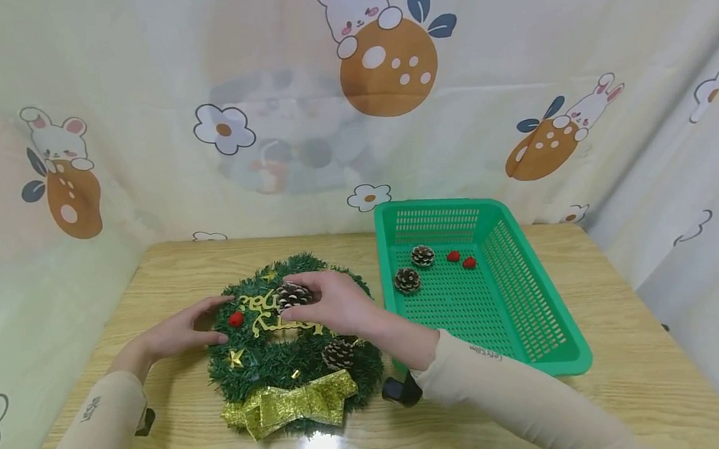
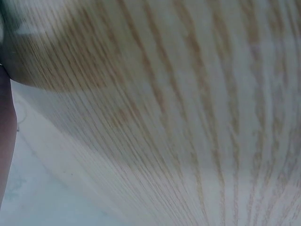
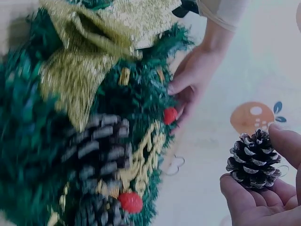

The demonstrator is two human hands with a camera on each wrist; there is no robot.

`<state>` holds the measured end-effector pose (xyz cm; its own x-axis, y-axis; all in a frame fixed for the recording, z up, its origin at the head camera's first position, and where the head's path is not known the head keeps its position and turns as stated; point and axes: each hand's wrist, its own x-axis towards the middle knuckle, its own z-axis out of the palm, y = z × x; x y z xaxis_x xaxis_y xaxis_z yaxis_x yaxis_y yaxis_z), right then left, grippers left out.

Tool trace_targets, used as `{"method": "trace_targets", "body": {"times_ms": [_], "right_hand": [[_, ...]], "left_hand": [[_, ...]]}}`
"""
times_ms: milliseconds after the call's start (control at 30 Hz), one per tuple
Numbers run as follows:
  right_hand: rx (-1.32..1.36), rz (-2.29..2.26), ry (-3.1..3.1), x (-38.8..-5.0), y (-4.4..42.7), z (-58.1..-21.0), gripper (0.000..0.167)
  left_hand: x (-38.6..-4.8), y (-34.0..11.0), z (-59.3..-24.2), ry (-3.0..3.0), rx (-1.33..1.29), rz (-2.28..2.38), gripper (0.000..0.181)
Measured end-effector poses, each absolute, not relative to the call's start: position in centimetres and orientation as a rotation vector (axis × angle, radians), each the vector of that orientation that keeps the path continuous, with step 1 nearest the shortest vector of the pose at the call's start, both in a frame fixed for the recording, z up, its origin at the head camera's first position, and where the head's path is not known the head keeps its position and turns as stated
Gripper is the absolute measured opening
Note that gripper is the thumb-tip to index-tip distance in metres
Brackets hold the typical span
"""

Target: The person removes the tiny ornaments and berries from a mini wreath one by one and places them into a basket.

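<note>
A green wreath [image 1: 309, 350] lies on the table with a gold bow [image 1: 294, 403] at its near side. My right hand [image 1: 341, 303] pinches a pinecone [image 1: 292, 296] above the gold lettering [image 1: 265, 324]; the right wrist view shows that pinecone [image 3: 254, 160] between thumb and fingers of the hand [image 3: 270, 197]. My left hand [image 1: 179, 331] touches the wreath's left edge beside a red berry [image 1: 236, 319], its fingers extended. Another pinecone [image 1: 339, 354] sits on the wreath's lower right. In the right wrist view, two red berries [image 3: 131, 202] show on the wreath.
A green basket [image 1: 571, 366] stands to the right, holding two pinecones [image 1: 407, 281] and two red berries [image 1: 469, 263]. A patterned curtain [image 1: 292, 38] hangs behind the wooden table [image 1: 192, 439]. The left wrist view shows mostly blurred wood grain [image 2: 188, 117].
</note>
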<state>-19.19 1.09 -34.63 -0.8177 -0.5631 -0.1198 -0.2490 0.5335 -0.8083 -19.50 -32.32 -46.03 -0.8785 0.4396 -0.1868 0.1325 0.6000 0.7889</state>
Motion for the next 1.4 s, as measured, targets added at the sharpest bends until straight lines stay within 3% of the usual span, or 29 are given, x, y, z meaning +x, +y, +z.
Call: {"method": "trace_targets", "body": {"times_ms": [467, 1400], "right_hand": [[-0.495, -1.287, 2.407, -21.5, 5.5, -33.3, 0.063], [-0.291, -1.34, 2.35, -25.4, 14.3, -35.3, 0.067]], "left_hand": [[-19.4, -32.2, -45.9, 2.48, 0.458, 1.157, 0.08], [-19.6, -32.3, -45.9, 2.472, 0.489, 1.176, 0.078]]}}
